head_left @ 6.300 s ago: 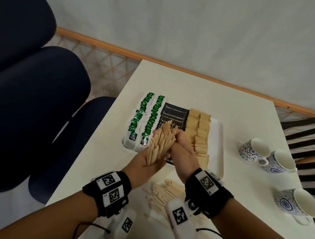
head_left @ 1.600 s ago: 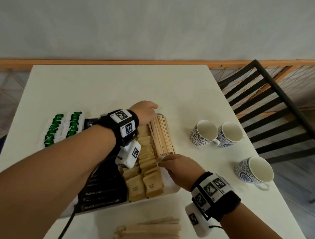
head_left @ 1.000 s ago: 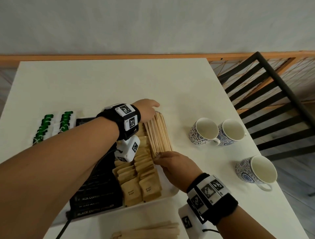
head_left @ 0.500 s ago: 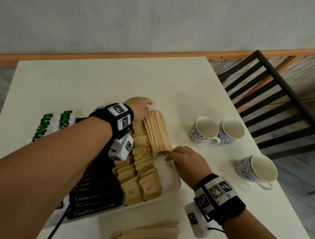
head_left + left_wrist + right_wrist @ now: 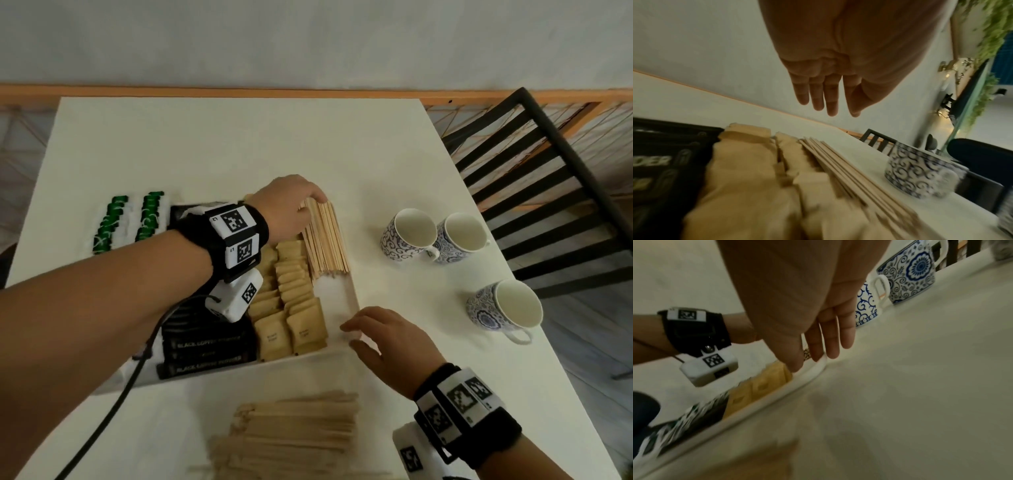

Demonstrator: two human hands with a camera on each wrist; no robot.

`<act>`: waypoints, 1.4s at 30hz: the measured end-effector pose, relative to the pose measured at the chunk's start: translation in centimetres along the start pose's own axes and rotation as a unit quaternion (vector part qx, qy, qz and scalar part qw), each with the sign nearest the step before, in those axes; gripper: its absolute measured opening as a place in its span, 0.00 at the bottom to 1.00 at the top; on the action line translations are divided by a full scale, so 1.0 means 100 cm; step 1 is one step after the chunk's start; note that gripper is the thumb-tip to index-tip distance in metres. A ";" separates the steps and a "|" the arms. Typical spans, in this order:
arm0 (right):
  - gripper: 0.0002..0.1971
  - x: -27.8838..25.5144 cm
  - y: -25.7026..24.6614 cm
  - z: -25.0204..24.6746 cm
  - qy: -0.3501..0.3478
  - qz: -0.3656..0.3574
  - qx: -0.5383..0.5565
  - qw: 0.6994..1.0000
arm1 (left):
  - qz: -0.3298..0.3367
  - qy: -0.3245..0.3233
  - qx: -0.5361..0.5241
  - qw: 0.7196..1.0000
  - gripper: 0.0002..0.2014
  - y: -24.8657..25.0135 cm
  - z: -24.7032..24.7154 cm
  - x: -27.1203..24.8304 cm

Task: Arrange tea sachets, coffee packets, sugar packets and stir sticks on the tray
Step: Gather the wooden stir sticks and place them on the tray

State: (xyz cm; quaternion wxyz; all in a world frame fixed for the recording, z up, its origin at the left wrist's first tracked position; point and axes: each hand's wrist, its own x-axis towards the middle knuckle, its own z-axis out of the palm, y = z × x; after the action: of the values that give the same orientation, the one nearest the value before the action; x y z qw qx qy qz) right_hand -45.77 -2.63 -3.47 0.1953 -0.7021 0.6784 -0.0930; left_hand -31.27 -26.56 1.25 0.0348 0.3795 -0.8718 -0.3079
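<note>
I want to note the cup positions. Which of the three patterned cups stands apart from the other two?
The cup nearest the person, at the table's right edge. It stands alone with its handle toward the person, while the other two cups stand side by side, touching, farther back.

White tray (image 5: pixel 352 294) on desk (image 5: pixel 239 147) holds tea sachets (image 5: pixel 130 219), coffee packets (image 5: pixel 205 346), sugar packets (image 5: pixel 291 301) and stir sticks (image 5: pixel 325 240). Left hand (image 5: pixel 291 205) rests on the sticks' far ends, fingers relaxed. Right hand (image 5: pixel 387 339) at tray's near right corner, fingers extended. Loose sticks (image 5: pixel 294 435) lie nearby; three cups (image 5: pixel 409 234) stand right.
</note>
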 end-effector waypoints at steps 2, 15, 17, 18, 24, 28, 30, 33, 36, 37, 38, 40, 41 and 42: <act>0.15 -0.019 -0.005 0.005 -0.013 -0.022 -0.024 0.999 | 0.023 -0.009 0.010 1.000 0.18 0.007 0.006 -0.022; 0.68 -0.108 0.001 0.026 -0.187 -0.129 -0.139 0.964 | 0.078 -0.187 0.134 0.970 0.49 0.039 0.095 -0.220; 0.73 -0.118 0.009 0.032 -0.199 -0.128 -0.173 0.956 | 0.035 -0.231 0.172 0.957 0.64 0.036 0.110 -0.242; 0.74 -0.121 0.011 0.034 -0.202 -0.125 -0.182 0.954 | 0.019 -0.245 0.193 0.950 0.69 0.034 0.116 -0.251; 0.67 -0.111 0.005 0.047 -0.188 -0.134 -0.158 0.960 | -0.052 -0.227 0.240 0.943 0.71 0.023 0.139 -0.275; 0.58 -0.093 -0.007 0.057 -0.182 -0.122 -0.142 0.965 | -0.059 -0.147 0.169 0.973 0.59 0.024 0.142 -0.270; 0.56 -0.085 -0.015 0.060 -0.174 -0.119 -0.139 0.968 | -0.044 -0.094 0.157 0.982 0.50 0.027 0.141 -0.265; 0.57 -0.072 -0.024 0.063 -0.163 -0.122 -0.130 0.970 | -0.042 -0.073 0.171 0.982 0.38 0.034 0.137 -0.258; 0.63 -0.066 -0.032 0.062 -0.162 -0.139 -0.119 0.970 | -0.053 -0.078 0.178 0.979 0.35 0.039 0.134 -0.253; 0.65 -0.065 -0.036 0.060 -0.167 -0.141 -0.114 0.969 | -0.055 -0.080 0.184 0.978 0.34 0.041 0.133 -0.252; 0.66 -0.065 -0.039 0.057 -0.172 -0.141 -0.113 0.969 | -0.058 -0.081 0.190 0.977 0.33 0.041 0.133 -0.252; 0.66 -0.063 -0.046 0.052 -0.169 -0.140 -0.133 0.967 | -0.077 -0.086 0.195 0.974 0.31 0.040 0.131 -0.253; 0.62 -0.062 -0.050 0.050 -0.158 -0.139 -0.147 0.966 | -0.088 -0.086 0.194 0.973 0.31 0.039 0.130 -0.255; 0.56 -0.059 -0.054 0.047 -0.143 -0.137 -0.154 0.968 | -0.100 -0.087 0.189 0.973 0.30 0.038 0.130 -0.256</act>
State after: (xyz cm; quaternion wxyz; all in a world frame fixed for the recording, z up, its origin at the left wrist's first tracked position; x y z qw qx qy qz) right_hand -39.34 3.95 -4.76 0.1656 -0.8162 0.5465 0.0879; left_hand -19.33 -0.47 -2.65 -0.1439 0.4360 -0.8716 -0.1715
